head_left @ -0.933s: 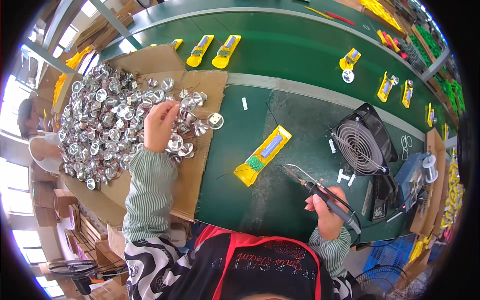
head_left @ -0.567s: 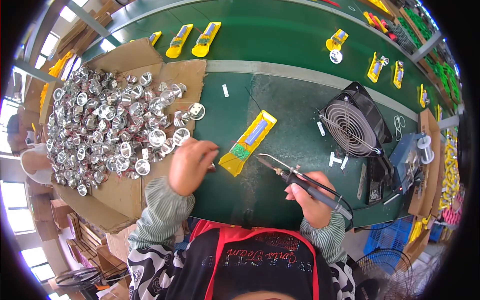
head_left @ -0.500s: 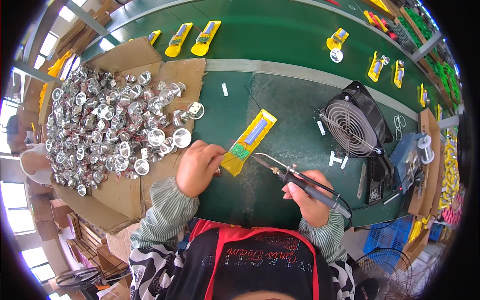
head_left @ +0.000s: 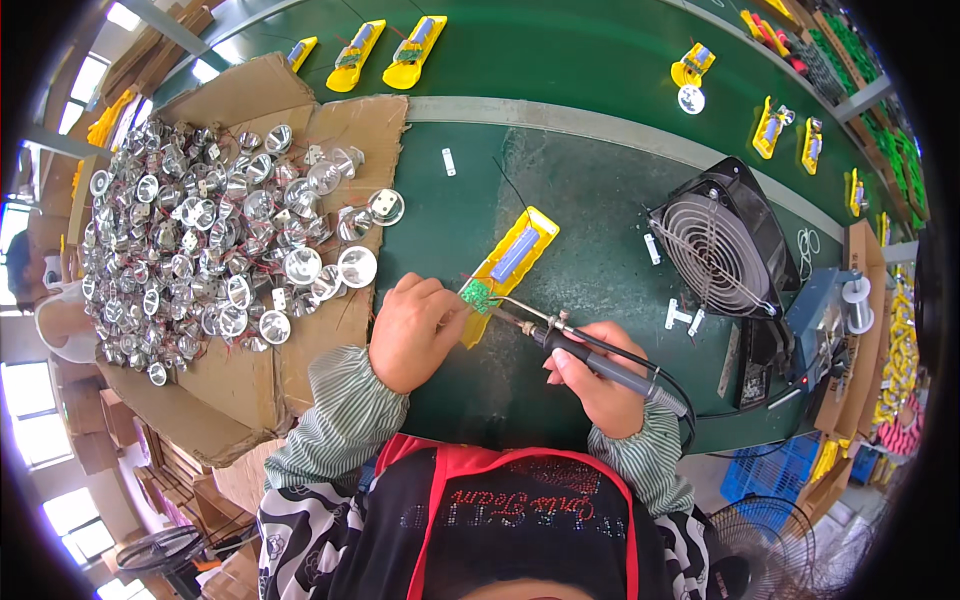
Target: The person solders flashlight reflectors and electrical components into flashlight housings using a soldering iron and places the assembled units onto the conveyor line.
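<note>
A yellow plastic housing (head_left: 543, 227) lies slanted on the green bench, with a blue cylindrical battery (head_left: 515, 254) in its upper part. A small green circuit board (head_left: 477, 294) sits tilted over its lower part. My left hand (head_left: 413, 335) pinches the board at its left edge; the fingertips are partly hidden. My right hand (head_left: 603, 385) is closed around the handle of a soldering iron (head_left: 585, 365) with a thin metal feed tube beside its tip. The tip and tube reach the board's right side. A thin dark wire sticks out beyond the housing's far end.
At left, a cardboard box (head_left: 240, 385) holds many shiny reflector cups (head_left: 302, 266) with wires. A black fan (head_left: 715, 240) and a blue soldering station (head_left: 822, 315) with a solder spool stand at right. More yellow housings (head_left: 415, 52) lie along the far green belt. Small white parts (head_left: 448, 162) are scattered about.
The soldering iron has moved left, bringing its tip onto the circuit board. My left hand has shifted slightly right and up against the board, which now looks more tilted.
</note>
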`<move>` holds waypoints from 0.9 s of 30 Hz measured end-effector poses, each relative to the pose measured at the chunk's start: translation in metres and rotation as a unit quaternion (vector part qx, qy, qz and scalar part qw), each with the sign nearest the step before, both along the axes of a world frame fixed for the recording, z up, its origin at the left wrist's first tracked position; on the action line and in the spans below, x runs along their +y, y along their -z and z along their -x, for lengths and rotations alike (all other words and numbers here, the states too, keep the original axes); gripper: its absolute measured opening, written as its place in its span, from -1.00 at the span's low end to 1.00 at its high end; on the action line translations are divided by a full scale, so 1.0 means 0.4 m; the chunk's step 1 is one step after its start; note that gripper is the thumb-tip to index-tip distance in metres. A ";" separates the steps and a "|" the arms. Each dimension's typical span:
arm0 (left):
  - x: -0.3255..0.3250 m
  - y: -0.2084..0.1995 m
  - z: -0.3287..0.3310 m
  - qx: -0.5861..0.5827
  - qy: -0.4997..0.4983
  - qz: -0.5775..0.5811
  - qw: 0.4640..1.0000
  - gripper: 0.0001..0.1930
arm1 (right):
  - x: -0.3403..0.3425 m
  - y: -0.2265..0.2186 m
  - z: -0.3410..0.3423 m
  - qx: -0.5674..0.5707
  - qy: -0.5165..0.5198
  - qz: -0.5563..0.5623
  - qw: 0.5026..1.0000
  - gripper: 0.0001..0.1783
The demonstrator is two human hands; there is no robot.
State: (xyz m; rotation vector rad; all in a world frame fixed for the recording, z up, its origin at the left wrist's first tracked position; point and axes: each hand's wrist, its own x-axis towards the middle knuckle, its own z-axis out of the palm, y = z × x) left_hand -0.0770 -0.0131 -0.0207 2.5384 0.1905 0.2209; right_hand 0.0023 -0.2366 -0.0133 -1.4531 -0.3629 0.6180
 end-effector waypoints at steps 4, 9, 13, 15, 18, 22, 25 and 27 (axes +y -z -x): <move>0.004 -0.001 -0.005 0.008 0.009 0.010 1.000 -0.93 | 0.003 0.005 -0.001 -0.001 -0.002 0.000 1.000 -0.80; 0.010 -0.005 -0.008 0.014 0.020 0.015 1.000 -0.94 | 0.010 0.006 -0.001 0.014 -0.005 -0.004 1.000 -0.81; 0.019 -0.004 -0.015 0.012 0.041 0.019 0.999 -0.94 | 0.009 0.015 -0.004 0.011 -0.004 0.000 1.000 -0.82; 0.025 -0.008 -0.018 0.013 0.051 0.025 0.998 -0.94 | 0.009 0.013 -0.006 0.007 -0.008 0.002 1.000 -0.82; 0.035 -0.011 -0.023 0.032 0.068 0.045 0.996 -0.94 | 0.011 0.012 -0.005 0.005 -0.007 0.002 1.000 -0.82; 0.046 -0.012 -0.029 0.045 0.094 0.062 0.993 -0.93 | 0.008 0.016 -0.003 0.009 0.000 -0.009 1.000 -0.82; 0.047 -0.014 -0.030 0.050 0.101 0.063 0.992 -0.93 | 0.002 0.001 -0.004 0.006 0.014 -0.009 1.000 -0.80; 0.048 -0.015 -0.032 0.050 0.103 0.064 0.991 -0.93 | 0.000 -0.001 -0.006 0.003 0.014 -0.010 1.000 -0.80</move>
